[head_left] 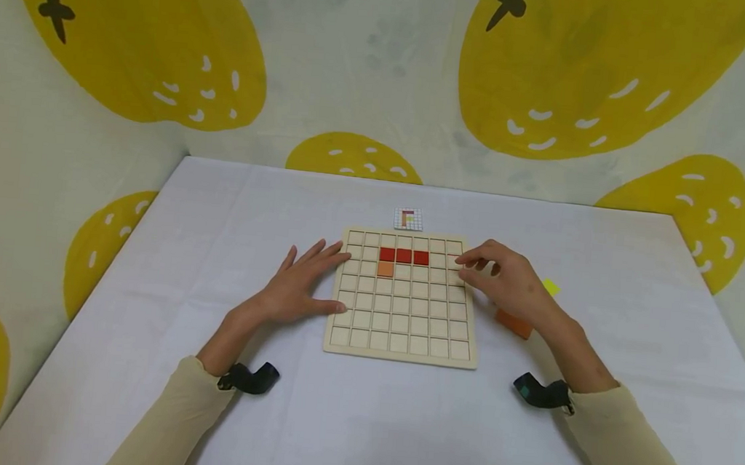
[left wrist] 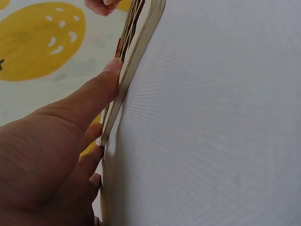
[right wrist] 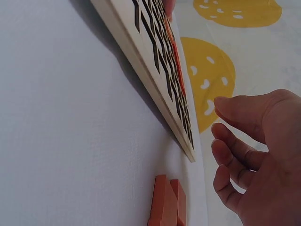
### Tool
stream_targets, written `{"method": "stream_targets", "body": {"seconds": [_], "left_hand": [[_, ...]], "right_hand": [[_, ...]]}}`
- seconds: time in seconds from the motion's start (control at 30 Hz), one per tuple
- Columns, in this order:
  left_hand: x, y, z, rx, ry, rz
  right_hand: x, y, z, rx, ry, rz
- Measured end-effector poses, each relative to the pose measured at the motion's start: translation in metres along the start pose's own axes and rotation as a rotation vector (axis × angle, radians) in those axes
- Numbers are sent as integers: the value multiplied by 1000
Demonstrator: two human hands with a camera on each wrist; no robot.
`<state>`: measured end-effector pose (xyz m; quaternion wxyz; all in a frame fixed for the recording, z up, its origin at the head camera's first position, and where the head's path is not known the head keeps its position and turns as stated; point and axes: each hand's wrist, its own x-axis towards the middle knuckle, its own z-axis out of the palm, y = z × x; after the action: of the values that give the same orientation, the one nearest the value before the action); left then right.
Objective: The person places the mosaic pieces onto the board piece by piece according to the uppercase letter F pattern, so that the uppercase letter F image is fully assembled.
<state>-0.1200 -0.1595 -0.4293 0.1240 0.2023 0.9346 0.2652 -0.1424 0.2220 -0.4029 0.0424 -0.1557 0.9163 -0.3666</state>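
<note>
A square wooden grid board (head_left: 402, 306) lies on the table. Three red tiles (head_left: 404, 256) sit side by side in its second row from the far edge, and one orange tile (head_left: 386, 268) fills the cell just below the leftmost red one. My left hand (head_left: 299, 289) is spread along the board's left side, its thumb and fingertips touching the edge. Over the board's right edge hovers my right hand (head_left: 509, 280), fingers loosely bent. In the right wrist view a gap shows between thumb and fingers, with nothing held there.
A small card with a coloured grid pattern (head_left: 408, 219) lies beyond the board's far edge. To the right, partly beneath my right hand and forearm in the head view, are orange pieces (head_left: 513, 324) and a yellow piece (head_left: 551, 287). A patterned cloth wall (head_left: 371, 79) stands behind the table.
</note>
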Motion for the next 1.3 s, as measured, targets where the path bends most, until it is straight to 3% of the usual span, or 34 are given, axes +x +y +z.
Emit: {"method": "stream_targets", "body": {"seconds": [1.3], "left_hand": [[-1,2,-1,-12,1,-3]], "right_hand": [[-33,29,-22,-61,-12,29]]}}
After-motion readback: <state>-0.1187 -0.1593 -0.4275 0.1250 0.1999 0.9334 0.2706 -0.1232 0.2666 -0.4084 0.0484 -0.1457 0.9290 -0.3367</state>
